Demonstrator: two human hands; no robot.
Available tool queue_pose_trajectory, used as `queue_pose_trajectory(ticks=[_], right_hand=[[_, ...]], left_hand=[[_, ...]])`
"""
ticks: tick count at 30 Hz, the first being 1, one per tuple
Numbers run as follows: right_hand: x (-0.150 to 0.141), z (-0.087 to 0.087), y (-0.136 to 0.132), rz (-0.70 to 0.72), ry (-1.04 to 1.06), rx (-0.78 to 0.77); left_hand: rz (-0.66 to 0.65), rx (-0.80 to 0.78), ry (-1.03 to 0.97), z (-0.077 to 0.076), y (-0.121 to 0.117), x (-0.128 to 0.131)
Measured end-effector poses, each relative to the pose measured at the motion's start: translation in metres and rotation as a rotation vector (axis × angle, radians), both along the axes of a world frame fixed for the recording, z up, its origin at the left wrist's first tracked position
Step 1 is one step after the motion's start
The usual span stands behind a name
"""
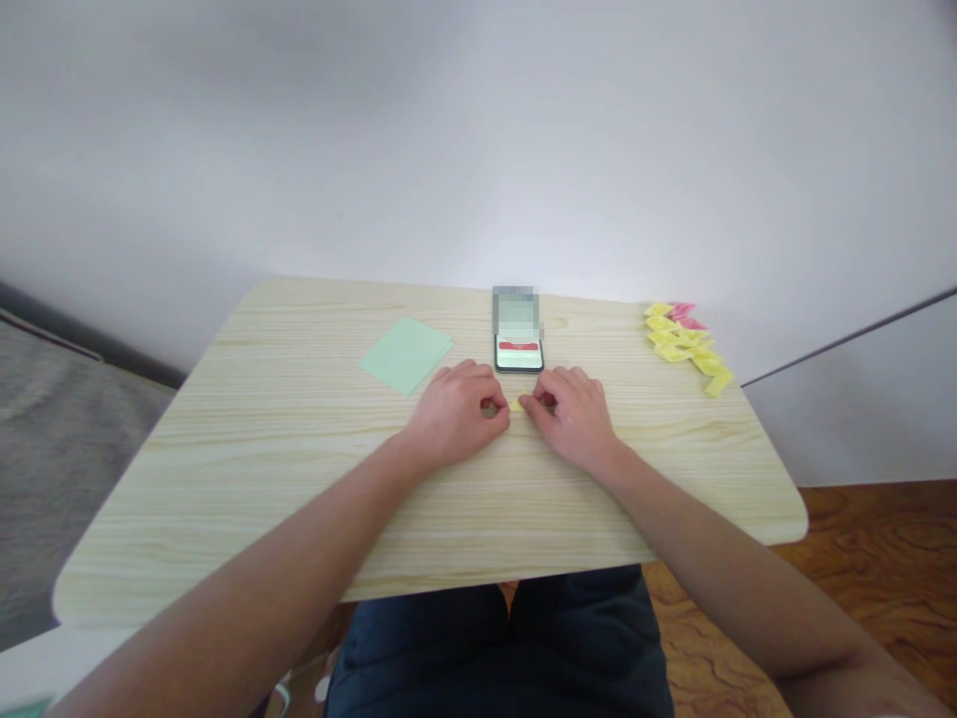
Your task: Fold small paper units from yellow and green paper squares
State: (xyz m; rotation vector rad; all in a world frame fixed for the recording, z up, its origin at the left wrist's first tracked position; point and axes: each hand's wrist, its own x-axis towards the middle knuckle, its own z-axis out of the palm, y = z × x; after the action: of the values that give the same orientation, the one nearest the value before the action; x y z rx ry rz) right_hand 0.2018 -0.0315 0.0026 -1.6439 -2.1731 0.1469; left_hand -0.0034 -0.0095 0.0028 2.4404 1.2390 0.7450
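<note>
A small piece of yellow paper (515,405) shows between my two hands near the middle of the table. My left hand (464,411) pinches its left end between thumb and fingers. On the other side, my right hand (572,414) has its thumb and forefinger closed on the right end. Most of the paper is covered by my fingertips, so its folds cannot be made out. Just beyond my hands lies a phone (518,354) with its screen lit. Green square sheets of paper (405,354) lie left of the phone, close to my left hand.
Several folded yellow paper pieces (673,339) and some pink ones (684,314) lie grouped at the table's right back edge. The pale wooden table (246,429) has rounded corners and stands against a white wall (478,150).
</note>
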Motion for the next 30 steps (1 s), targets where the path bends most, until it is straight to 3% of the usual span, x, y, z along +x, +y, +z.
queue_pose_trajectory(ticks=[9, 23, 30], right_hand=[[0.004, -0.007, 0.004, 0.014, 0.178, -0.017], [0.01, -0.007, -0.003, 0.108, 0.202, 0.023], [0.011, -0.008, -0.001, 0.162, 0.251, 0.053]], left_hand=[[-0.003, 0.02, -0.004, -0.001, 0.0, 0.001], [-0.016, 0.081, 0.032, -0.002, -0.002, 0.0], [-0.012, 0.059, -0.04, -0.001, -0.001, 0.0]])
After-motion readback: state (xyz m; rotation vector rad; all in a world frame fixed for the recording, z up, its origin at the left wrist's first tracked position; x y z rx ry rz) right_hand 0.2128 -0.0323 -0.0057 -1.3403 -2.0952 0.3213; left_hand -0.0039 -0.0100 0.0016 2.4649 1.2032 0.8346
